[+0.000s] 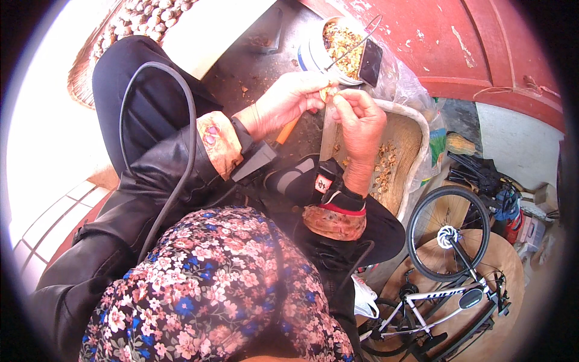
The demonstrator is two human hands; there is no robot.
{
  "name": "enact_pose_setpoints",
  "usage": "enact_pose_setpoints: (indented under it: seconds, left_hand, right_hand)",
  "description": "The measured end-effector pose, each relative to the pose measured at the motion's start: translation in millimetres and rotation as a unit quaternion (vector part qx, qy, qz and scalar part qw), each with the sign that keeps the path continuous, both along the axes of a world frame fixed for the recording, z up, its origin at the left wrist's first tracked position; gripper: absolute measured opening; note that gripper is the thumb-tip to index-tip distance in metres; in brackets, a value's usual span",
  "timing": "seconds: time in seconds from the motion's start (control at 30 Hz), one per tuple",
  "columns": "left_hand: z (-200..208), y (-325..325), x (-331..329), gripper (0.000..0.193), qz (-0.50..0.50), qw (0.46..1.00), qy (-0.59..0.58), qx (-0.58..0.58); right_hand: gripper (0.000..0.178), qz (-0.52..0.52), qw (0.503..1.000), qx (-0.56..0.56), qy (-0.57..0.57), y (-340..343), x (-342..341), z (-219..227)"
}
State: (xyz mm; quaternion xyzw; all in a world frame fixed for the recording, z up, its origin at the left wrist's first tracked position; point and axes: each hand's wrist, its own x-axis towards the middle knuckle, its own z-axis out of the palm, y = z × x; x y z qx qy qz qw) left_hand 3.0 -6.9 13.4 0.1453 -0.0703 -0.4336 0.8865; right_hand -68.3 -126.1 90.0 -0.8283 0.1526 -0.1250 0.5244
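My left hand (288, 101) and my right hand (360, 120) meet in front of me, fingers pinched. Between their fingertips is a small yellowish piece of walnut (326, 94); both hands appear to touch it. Just beyond them stands a white bucket (309, 53) filled with yellow-brown walnut pieces (341, 45). A dark phone (371, 63) rests at the bucket's right rim. Under my right hand lies a pale, shallow scoop-shaped tray (416, 130), with brown shell bits (385, 166) scattered in it. An orange handle (287, 131) shows below my left hand, partly hidden.
A woven basket of whole walnuts (148, 21) sits at the far left beside a pale board (223, 30). Clear plastic bags (404, 84) lie against a red wooden door (446, 42). At the right are a bicycle (446, 295) and a yellowish squash (460, 143).
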Motion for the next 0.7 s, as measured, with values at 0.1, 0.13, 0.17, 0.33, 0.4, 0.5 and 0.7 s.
enact_pose_setpoints:
  seconds: [0.1,0.13,0.17,0.33,0.4,0.5,0.7]
  left_hand:
    - [-2,-1,3,0.026,-0.017,0.999,0.006,-0.029]
    - [-2,-1,3,0.026,-0.018,0.999,0.010,-0.035]
    - [-2,-2,2,0.026,-0.017,0.999,0.014,-0.042]
    - [-1,-1,1,0.026,-0.017,0.998,0.014,-0.062]
    - [-1,-1,1,0.026,-0.014,0.998,0.016,-0.065]
    - [-3,-2,1,0.025,0.000,0.998,0.022,-0.062]
    - [-9,-3,0,0.022,0.017,0.998,0.061,-0.015]
  right_hand:
    - [0.005,0.008,0.998,0.043,0.042,-6,0,5]
    - [0.005,0.023,0.998,0.058,0.031,-6,0,4]
    - [0.006,0.029,0.997,0.069,0.025,-6,0,3]
    - [0.007,0.054,0.985,0.166,0.004,-6,0,0]
    - [0.007,0.056,0.976,0.211,0.007,-7,0,-1]
    - [0.007,0.067,0.954,0.293,-0.021,-11,3,-8]
    - [0.008,-0.028,0.931,0.358,-0.063,-40,18,-48]
